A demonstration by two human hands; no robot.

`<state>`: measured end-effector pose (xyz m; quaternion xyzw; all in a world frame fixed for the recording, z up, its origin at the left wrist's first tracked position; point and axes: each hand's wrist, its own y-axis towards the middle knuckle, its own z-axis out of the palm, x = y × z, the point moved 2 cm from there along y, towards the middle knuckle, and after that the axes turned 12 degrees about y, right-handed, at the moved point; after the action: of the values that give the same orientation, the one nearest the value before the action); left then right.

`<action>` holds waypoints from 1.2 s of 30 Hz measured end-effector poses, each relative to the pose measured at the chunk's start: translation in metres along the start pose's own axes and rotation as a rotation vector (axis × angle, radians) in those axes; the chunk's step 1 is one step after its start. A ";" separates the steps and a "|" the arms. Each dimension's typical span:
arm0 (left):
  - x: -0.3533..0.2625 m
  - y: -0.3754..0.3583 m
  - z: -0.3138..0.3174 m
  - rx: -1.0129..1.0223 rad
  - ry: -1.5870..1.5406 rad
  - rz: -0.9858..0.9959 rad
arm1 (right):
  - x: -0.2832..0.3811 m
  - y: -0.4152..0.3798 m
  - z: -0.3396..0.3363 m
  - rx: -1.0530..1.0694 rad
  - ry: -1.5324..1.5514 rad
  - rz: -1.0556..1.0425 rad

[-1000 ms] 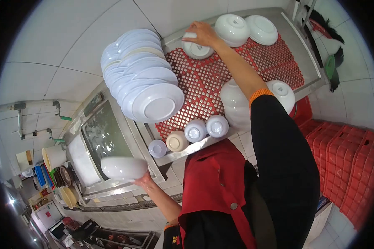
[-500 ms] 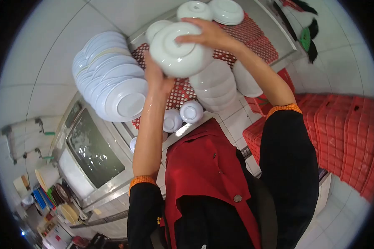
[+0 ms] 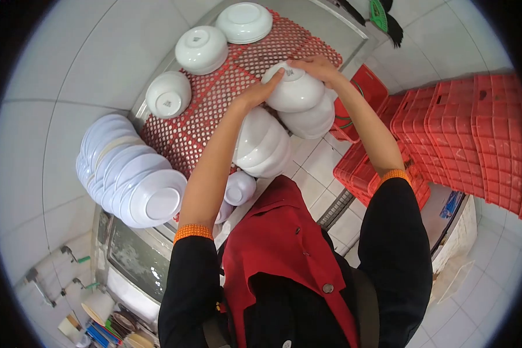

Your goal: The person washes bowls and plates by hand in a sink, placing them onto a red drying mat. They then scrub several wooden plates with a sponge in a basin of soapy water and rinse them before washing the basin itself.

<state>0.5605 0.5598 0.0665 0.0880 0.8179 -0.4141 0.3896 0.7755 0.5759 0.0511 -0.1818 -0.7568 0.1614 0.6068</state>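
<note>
Both my hands are on an upturned white bowl (image 3: 296,91), which sits over another white bowl (image 3: 312,120) at the right end of the mat. My left hand (image 3: 260,93) grips its left side, with the thumb on the base; its other fingers are mostly hidden. Across the far right rim lies my right hand (image 3: 318,67). Just below my left hand is a stack of upturned white bowls (image 3: 261,145). Beyond my hands, another white bowl (image 3: 202,49) and a smaller bowl (image 3: 168,95) rest upside down, near a stack of white plates (image 3: 243,20).
A red perforated mat (image 3: 226,87) covers the metal counter. Stacked white dishes (image 3: 156,197) stand at the left, beside a water-filled sink (image 3: 139,261). Small cups (image 3: 239,188) sit at the near edge. Red crates (image 3: 458,127) are piled on the right.
Both my hands have carried the white bowl from over the middle of the mat to the stack on the right. The camera view has shifted too.
</note>
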 end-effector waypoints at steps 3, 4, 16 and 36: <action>0.015 0.032 0.011 -0.018 0.236 -0.065 | -0.022 0.013 -0.004 0.001 -0.144 -0.046; 0.015 0.034 0.012 -0.039 0.317 -0.089 | -0.026 0.016 -0.004 0.000 -0.194 -0.066; -0.001 0.032 0.001 0.180 0.525 -0.048 | -0.020 0.000 0.002 0.011 -0.204 -0.015; 0.547 -0.470 0.065 -1.454 0.249 -1.202 | 0.070 -0.253 0.196 -0.214 0.237 -0.965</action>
<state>0.0057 0.1126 -0.0588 -0.5679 0.8192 0.0774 -0.0193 0.5503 0.3809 0.1872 0.1101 -0.6929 -0.2374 0.6718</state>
